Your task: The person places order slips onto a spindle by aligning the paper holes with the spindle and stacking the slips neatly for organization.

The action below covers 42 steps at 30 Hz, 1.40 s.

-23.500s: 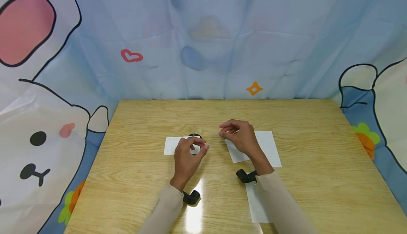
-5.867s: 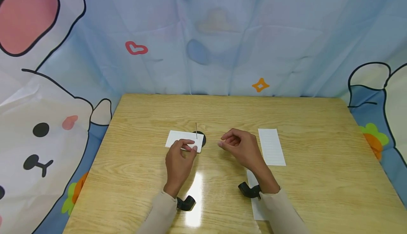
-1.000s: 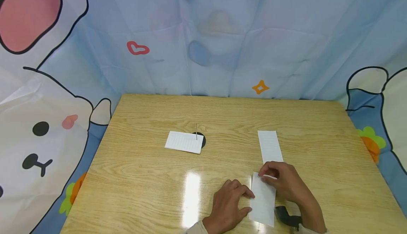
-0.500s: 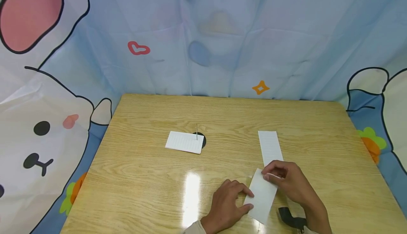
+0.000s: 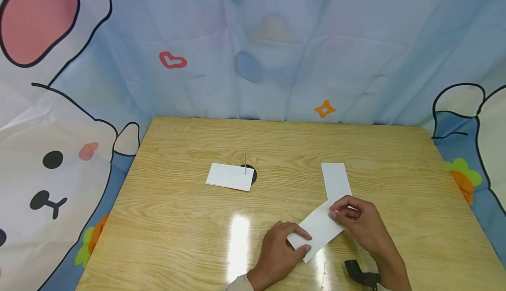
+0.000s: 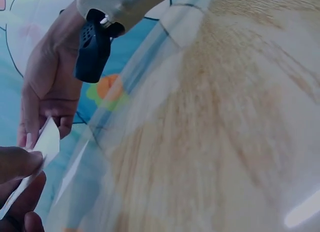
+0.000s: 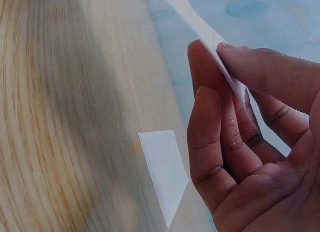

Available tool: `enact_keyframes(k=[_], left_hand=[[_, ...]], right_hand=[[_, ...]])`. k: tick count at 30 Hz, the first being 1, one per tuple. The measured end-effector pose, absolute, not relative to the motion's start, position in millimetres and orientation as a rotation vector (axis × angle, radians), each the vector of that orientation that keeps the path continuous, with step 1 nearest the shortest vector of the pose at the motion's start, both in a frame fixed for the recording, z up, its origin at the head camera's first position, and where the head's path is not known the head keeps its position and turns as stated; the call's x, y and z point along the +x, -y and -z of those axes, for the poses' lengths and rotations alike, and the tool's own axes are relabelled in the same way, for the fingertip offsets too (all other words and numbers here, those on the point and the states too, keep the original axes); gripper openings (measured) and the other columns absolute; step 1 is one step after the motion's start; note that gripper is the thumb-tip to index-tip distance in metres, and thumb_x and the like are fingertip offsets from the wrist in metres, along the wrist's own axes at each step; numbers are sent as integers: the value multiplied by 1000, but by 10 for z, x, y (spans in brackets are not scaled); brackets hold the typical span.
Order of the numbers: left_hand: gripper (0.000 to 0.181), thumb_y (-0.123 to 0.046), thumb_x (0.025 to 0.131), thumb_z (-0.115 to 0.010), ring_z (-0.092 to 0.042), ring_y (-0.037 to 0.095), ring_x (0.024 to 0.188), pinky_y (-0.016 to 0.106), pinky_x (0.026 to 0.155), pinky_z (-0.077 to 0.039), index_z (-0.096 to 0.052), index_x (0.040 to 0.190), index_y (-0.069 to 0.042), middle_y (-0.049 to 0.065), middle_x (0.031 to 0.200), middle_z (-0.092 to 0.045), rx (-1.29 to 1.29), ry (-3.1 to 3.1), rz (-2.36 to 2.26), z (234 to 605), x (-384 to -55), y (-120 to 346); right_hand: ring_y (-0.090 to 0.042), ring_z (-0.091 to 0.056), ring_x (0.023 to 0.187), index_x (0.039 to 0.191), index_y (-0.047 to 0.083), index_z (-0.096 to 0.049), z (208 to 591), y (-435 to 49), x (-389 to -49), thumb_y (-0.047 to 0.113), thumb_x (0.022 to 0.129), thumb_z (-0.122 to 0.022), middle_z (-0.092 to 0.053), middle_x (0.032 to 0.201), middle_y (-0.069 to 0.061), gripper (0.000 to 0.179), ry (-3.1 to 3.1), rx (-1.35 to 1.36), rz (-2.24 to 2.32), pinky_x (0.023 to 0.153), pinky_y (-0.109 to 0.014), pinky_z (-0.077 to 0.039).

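Note:
Both hands pinch one white paper slip, held tilted over the front right part of the table. At its lower left end is my left hand, thumb and fingers on the edge. My right hand pinches the upper right end; in the right wrist view its thumb lies against the paper. A bill spike with a thin upright pin and a black round base stands left of centre. Lined slips are threaded on its pin, partly covering the base.
Another lined slip lies on the wooden table behind the right hand, partly overlapped by the held one. A light blue cartoon curtain hangs along the table's back and sides.
Since 23.5 s ago, a slip from the right has joined those on the spike. Both hands have moved from there to the front slip, which is now raised and turned slantwise.

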<state>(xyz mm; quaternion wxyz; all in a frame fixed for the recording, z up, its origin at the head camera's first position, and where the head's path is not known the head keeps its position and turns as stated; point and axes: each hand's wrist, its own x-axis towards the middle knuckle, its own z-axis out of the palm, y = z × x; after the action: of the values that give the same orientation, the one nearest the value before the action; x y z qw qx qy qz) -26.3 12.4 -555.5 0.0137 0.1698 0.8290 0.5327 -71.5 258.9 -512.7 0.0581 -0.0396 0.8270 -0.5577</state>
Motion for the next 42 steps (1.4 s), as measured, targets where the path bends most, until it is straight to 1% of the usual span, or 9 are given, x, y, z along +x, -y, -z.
enact_keyframes(k=[4, 9, 16, 20, 23, 28, 31, 35, 42], left_hand=[[18, -17, 88, -87, -52, -3, 72, 15, 63, -46, -78, 101, -28, -11, 92, -72, 420, -2489, -1749, 5526, -295, -82], [18, -16, 89, -86, -48, 0, 68, 17, 63, -42, -79, 101, -28, -7, 75, -62, 355, -2515, -1818, 5501, -341, -27], [16, -16, 92, -84, -42, 1, 66, 17, 63, -40, -79, 103, -27, -4, 71, -55, 297, -2567, -1870, 5481, -410, 56], [16, -17, 93, -83, -46, 8, 66, 17, 64, -40, -78, 105, -27, -3, 71, -54, 277, -2576, -1899, 5460, -455, 112], [15, -18, 94, -82, -48, 11, 68, 18, 65, -41, -78, 106, -26, -3, 76, -56, 267, -2570, -1924, 5437, -485, 157], [12, -20, 95, -81, -47, 7, 69, 19, 65, -41, -79, 106, -25, -5, 81, -59, 224, -2574, -1934, 5394, -539, 237], [11, -21, 95, -81, -46, 7, 69, 20, 65, -40, -79, 105, -25, -5, 83, -61, 193, -2587, -1939, 5364, -571, 287], [12, -20, 95, -81, -47, 8, 70, 21, 65, -40, -79, 105, -26, -5, 87, -66, 160, -2609, -1964, 5316, -612, 354], [11, -19, 96, -81, -48, 11, 72, 22, 63, -40, -81, 104, -26, -5, 90, -68, 140, -2643, -2024, 5254, -688, 466]], right_hand=[[-11, -69, 64, 103, -3, -72, 5123, -2575, -715, 4, 94, -79, -70, 82, -3, 13, -2512, -77, 1694, 59, -30, -54], [-12, -69, 64, 103, -5, -71, 5123, -2559, -722, 2, 95, -77, -69, 82, -2, 13, -2499, -86, 1706, 60, -30, -55], [-8, -65, 61, 101, -2, -73, 5112, -2516, -728, 0, 93, -78, -68, 78, -1, 10, -2463, -139, 1737, 57, -31, -51], [-7, -63, 60, 103, -3, -72, 5108, -2493, -733, 2, 92, -80, -72, 77, -2, 14, -2434, -185, 1753, 57, -29, -51], [-8, -61, 59, 104, -2, -72, 5105, -2470, -741, 3, 92, -80, -73, 77, -3, 15, -2422, -211, 1760, 56, -29, -50], [-13, -59, 57, 103, -1, -72, 5099, -2422, -760, 4, 92, -81, -70, 71, -4, 14, -2416, -223, 1762, 55, -31, -48], [-19, -59, 57, 102, 0, -72, 5099, -2394, -771, 4, 93, -80, -66, 69, -12, 13, -2410, -247, 1767, 56, -34, -48], [-23, -60, 57, 101, 2, -73, 5090, -2346, -791, 5, 93, -80, -65, 72, -19, 12, -2410, -287, 1767, 56, -33, -48], [-21, -60, 56, 99, 4, -74, 5050, -2208, -852, 8, 93, -81, -67, 71, -16, 10, -2421, -301, 1778, 56, -30, -47]])
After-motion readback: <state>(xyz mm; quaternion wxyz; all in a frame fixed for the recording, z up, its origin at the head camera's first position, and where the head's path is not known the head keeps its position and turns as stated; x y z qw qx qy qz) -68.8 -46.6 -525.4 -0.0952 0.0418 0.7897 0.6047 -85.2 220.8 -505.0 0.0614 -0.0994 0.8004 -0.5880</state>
